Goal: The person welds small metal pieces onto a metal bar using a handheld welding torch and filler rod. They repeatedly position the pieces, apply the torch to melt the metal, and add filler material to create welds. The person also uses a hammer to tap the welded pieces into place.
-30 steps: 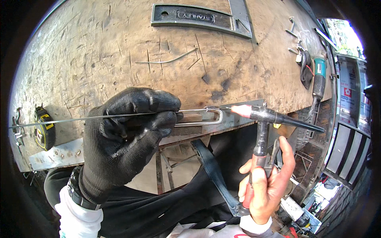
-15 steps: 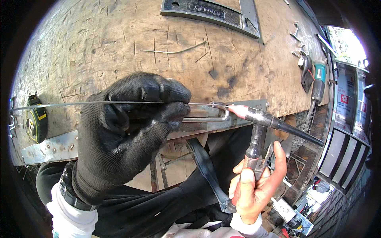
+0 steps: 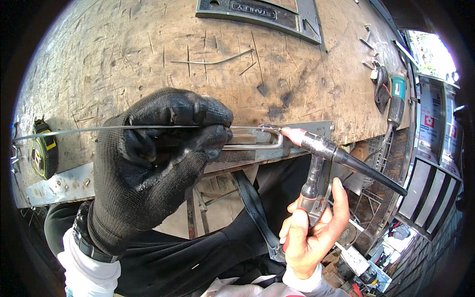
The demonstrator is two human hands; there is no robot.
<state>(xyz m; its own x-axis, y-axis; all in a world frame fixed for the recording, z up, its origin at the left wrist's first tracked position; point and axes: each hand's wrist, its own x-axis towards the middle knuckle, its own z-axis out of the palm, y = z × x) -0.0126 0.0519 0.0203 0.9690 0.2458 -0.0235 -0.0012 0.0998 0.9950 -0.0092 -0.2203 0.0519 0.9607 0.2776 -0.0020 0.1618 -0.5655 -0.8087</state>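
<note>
In a black glove, my left hand (image 3: 163,143) pinches a long thin metal rod (image 3: 74,131) between thumb and fingers. That rod runs level from the far left toward the bench's near edge. My bare right hand (image 3: 311,232) grips a TIG welding torch (image 3: 319,148) by its handle, the long back cap pointing right and down. The torch's pinkish nozzle meets the area of the rod's tip, above a bent metal bar (image 3: 274,143) with a rounded corner. This bar lies on a flat metal plate (image 3: 307,136) at the bench edge; my glove hides its left part.
A try square (image 3: 257,15) lies at the back of the scarred wooden bench (image 3: 123,64). A loose bent wire (image 3: 213,62) rests nearer. At left stands a tape measure (image 3: 44,151); a teal angle grinder (image 3: 397,94) is at right. The torch's hose (image 3: 257,213) hangs over my lap.
My right hand and the torch have shifted slightly left, the torch's back cap dipping a little. My left hand has moved slightly left with the rod. Both grips stay the same.
</note>
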